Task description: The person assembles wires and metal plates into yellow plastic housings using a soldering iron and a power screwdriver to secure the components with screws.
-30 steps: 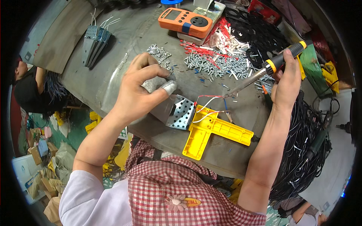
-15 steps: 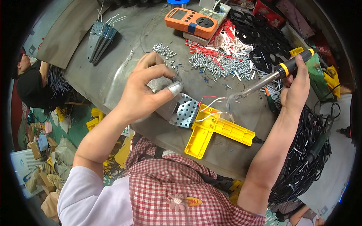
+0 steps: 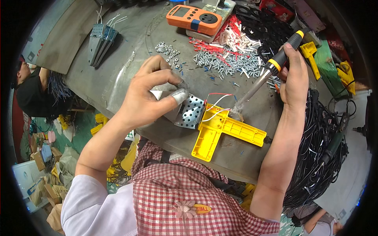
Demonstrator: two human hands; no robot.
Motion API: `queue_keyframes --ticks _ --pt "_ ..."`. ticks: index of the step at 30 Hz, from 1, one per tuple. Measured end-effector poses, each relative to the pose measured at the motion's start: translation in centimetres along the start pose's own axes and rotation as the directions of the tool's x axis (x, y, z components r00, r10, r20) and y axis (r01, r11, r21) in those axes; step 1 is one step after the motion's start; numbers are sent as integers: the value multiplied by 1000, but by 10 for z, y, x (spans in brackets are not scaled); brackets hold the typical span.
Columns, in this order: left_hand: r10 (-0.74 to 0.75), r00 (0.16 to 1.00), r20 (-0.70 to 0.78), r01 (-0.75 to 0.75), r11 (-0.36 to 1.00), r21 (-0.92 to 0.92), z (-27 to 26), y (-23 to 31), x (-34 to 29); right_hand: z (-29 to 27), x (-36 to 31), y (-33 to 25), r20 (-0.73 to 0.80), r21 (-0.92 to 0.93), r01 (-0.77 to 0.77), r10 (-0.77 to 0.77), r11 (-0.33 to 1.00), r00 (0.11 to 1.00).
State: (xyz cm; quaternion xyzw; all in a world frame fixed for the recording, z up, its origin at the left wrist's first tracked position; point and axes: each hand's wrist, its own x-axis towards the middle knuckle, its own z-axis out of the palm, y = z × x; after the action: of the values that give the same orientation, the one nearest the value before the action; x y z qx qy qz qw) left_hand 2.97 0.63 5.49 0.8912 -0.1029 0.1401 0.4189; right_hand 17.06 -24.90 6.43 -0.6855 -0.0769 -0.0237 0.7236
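My right hand (image 3: 295,78) grips a soldering iron (image 3: 284,54) by its black and yellow handle. Its tip comes down at the ends of the red and white wires (image 3: 215,113), where whitish smoke blurs the contact. Beneath them lies a yellow T-shaped plastic housing (image 3: 209,141), its ribbed inside facing up. A perforated silvery metal piece (image 3: 191,113) adjoins the housing's left end. My left hand (image 3: 143,94) is over this metal piece, thumb and forefinger pinched together, a whitish covering on the thumb. Whatever the pinch holds is too small to make out.
An orange meter (image 3: 195,19) lies at the back beside piles of screws (image 3: 222,63), white and red parts (image 3: 240,37) and black rings (image 3: 254,23). Loose nuts (image 3: 167,50) and a grey metal assembly (image 3: 101,44) are at left. Black cables (image 3: 311,157) heap at right. Another person (image 3: 37,92) is at far left.
The soldering iron has swung left and toward me, its tip now lower over the wire ends beside the yellow housing. My left hand keeps its pinch, shifted slightly.
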Motion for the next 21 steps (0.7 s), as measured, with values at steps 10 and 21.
queue_keyframes --ticks 10,21 --pt "8 1000 -19 -7 1000 23 1 2 1 1 1 1 -53 26 27 -25 999 998" --pt "-7 999 -32 9 999 45 6 1 0 -5 0 -2 -5 32 -1 1 1000 1000"
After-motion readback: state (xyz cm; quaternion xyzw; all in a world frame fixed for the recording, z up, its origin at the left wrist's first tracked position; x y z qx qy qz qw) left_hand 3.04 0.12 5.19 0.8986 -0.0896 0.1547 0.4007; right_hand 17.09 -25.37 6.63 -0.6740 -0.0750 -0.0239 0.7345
